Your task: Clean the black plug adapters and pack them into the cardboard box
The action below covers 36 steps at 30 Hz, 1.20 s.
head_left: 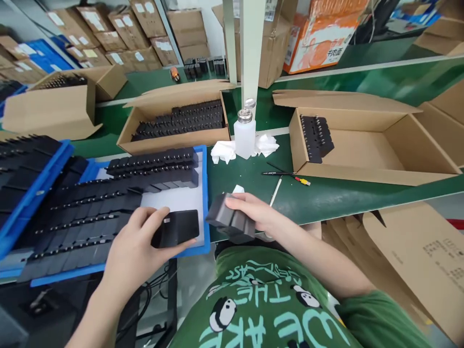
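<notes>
Just beyond the green shirt [261, 299], the right hand [252, 209] is closed around a bunch of grey-black blocks [232, 222], several side by side, its thumb across the top. They are held clear of the blue tray, near the table's front edge. That single grip is probably the weak point: if the squeeze slackens or the bunch tips, an end block could slide out and fall to the floor.

To its left, the left hand [136, 241] is partly curled, fingers and thumb spread across one black block [181, 227] and pinching its edges. This block is over the near right corner of the blue tray [206, 227]; whether it touches the bottom, I cannot tell. A hurried pull could knock the neighbouring rows [155, 179] out of line or scrape a face.

Farther back on the green table [293, 205], a thin cable [302, 181] and a black stick lie crossed, where a sleeve might snag them. Behind stands a white bottle [244, 136] between crumpled tissues [266, 145]; a careless elbow could topple it and wet the blocks.

Beyond, a cardboard box [362, 170] holds two short rows at its left end, which could tip over if the box were jolted.
</notes>
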Tool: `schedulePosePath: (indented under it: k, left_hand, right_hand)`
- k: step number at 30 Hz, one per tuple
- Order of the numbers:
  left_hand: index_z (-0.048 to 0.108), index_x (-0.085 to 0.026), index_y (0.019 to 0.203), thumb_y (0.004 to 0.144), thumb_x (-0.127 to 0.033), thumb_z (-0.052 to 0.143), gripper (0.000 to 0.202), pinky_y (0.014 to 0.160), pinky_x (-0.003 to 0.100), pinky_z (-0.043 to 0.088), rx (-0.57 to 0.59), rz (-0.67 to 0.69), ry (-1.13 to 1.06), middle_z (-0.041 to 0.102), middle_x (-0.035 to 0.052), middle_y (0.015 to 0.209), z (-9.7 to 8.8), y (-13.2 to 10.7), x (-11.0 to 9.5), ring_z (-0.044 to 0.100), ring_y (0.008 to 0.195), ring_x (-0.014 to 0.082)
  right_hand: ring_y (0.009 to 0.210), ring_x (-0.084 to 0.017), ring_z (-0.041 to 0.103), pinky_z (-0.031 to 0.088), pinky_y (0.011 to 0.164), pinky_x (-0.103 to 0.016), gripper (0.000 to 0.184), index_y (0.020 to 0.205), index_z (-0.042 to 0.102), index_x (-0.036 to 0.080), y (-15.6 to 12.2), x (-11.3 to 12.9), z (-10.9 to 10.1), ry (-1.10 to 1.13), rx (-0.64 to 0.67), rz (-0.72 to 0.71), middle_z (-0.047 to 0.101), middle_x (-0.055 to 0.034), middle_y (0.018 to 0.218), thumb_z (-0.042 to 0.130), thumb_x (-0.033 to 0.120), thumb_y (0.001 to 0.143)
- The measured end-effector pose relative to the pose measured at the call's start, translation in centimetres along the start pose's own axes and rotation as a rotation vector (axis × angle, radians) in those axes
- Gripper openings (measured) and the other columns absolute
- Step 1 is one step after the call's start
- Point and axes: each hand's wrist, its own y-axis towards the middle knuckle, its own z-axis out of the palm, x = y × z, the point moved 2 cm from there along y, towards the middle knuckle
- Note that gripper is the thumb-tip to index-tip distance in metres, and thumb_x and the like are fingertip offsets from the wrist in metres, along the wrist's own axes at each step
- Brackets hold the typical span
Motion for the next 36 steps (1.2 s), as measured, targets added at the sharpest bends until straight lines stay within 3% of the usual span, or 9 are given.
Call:
schedulePosePath:
  k: [4, 8, 12, 16, 21, 25, 30, 33, 36]
  left_hand:
    - [0.055, -0.027, 0.114, 0.085, -0.062, 0.065, 0.047, 0.057, 0.033, 0.052, -0.032, -0.111, -0.067, 0.057, 0.0083, 0.104, -0.5, -2.2, -1.3, 0.065, 0.084, 0.0269]
    - [0.054, -0.025, 0.116, 0.085, -0.062, 0.066, 0.049, 0.057, 0.033, 0.052, 0.02, -0.048, -0.12, 0.058, 0.0082, 0.1, -0.3, -2.7, -3.4, 0.066, 0.081, 0.0257]
    - [0.058, -0.023, 0.114, 0.079, -0.064, 0.073, 0.056, 0.058, 0.032, 0.052, 0.118, 0.111, -0.122, 0.058, 0.0066, 0.097, 1.7, -0.1, -6.5, 0.064, 0.072, 0.0226]
    - [0.066, -0.023, 0.109, 0.07, -0.063, 0.082, 0.059, 0.062, 0.035, 0.052, 0.271, 0.242, -0.015, 0.059, 0.0065, 0.093, 4.8, 3.3, -8.9, 0.063, 0.069, 0.0237]
    - [0.068, -0.023, 0.111, 0.067, -0.063, 0.085, 0.063, 0.063, 0.034, 0.051, 0.31, 0.222, 0.099, 0.059, 0.0061, 0.089, 6.2, 4.4, -8.9, 0.065, 0.07, 0.0246]
    - [0.068, -0.022, 0.109, 0.067, -0.064, 0.085, 0.061, 0.061, 0.034, 0.048, 0.287, 0.184, 0.103, 0.057, 0.0058, 0.088, 5.9, 4.3, -8.7, 0.063, 0.068, 0.0245]
    - [0.067, -0.023, 0.109, 0.07, -0.062, 0.084, 0.057, 0.06, 0.033, 0.046, 0.363, 0.122, 0.044, 0.056, 0.0059, 0.09, 6.7, 5.5, -10.3, 0.061, 0.067, 0.0232]
    - [0.065, -0.023, 0.113, 0.072, -0.059, 0.084, 0.057, 0.067, 0.035, 0.048, 0.374, 0.099, -0.006, 0.058, 0.008, 0.096, 7.9, 6.4, -12.1, 0.063, 0.075, 0.0255]
    - [0.062, -0.021, 0.121, 0.08, -0.052, 0.08, 0.055, 0.074, 0.039, 0.049, 0.364, 0.066, -0.02, 0.059, 0.0115, 0.102, 9.1, 6.5, -13.3, 0.065, 0.085, 0.0293]
  right_hand:
    - [0.058, -0.015, 0.06, 0.051, 0.053, -0.028, 0.063, 0.079, 0.066, 0.02, 3.4, -2.1, -0.6, 0.08, -0.018, 0.075, 0.067, -0.0016, 0.067, 0.081, 0.076, 0.054]
    - [0.062, -0.013, 0.061, 0.05, 0.055, -0.024, 0.06, 0.084, 0.067, 0.02, 4.7, -0.3, -6.1, 0.08, -0.166, 0.034, 0.068, -0.0001, 0.073, 0.089, 0.065, 0.051]
    - [0.066, -0.014, 0.06, 0.05, 0.059, -0.025, 0.058, 0.085, 0.068, 0.02, 2.9, 2.2, -10.7, 0.061, -0.306, -0.068, 0.067, 0.0005, 0.077, 0.092, 0.059, 0.049]
    - [0.082, -0.02, 0.065, 0.054, 0.069, -0.03, 0.064, 0.09, 0.068, 0.023, -0.6, 1.6, -8.9, 0.07, -0.341, -0.18, 0.07, -0.0027, 0.091, 0.091, 0.064, 0.047]
    - [0.093, -0.023, 0.066, 0.056, 0.083, -0.035, 0.065, 0.098, 0.063, 0.024, -1.3, -2.6, -4.8, 0.082, -0.468, -0.275, 0.069, -0.0053, 0.099, 0.079, 0.074, 0.059]
    - [0.09, -0.022, 0.066, 0.056, 0.084, -0.037, 0.063, 0.1, 0.061, 0.024, -1.4, -4.7, -7.6, 0.001, -0.58, -0.3, 0.069, -0.0049, 0.097, 0.082, 0.068, 0.06]
    - [0.086, -0.022, 0.066, 0.057, 0.079, -0.038, 0.056, 0.105, 0.058, 0.025, -4.3, -3.9, -13.3, -0.191, -0.68, -0.35, 0.067, -0.0062, 0.099, 0.072, 0.069, 0.074]
    - [0.092, -0.024, 0.066, 0.056, 0.083, -0.039, 0.064, 0.105, 0.06, 0.025, -5.8, -2.5, -13.7, -0.327, -0.649, -0.409, 0.067, -0.0062, 0.102, 0.084, 0.066, 0.062]
    - [0.099, -0.027, 0.065, 0.054, 0.09, -0.042, 0.065, 0.107, 0.065, 0.024, -6.2, -1.7, -12.0, -0.783, -0.455, -0.556, 0.067, -0.0084, 0.106, 0.091, 0.058, 0.059]
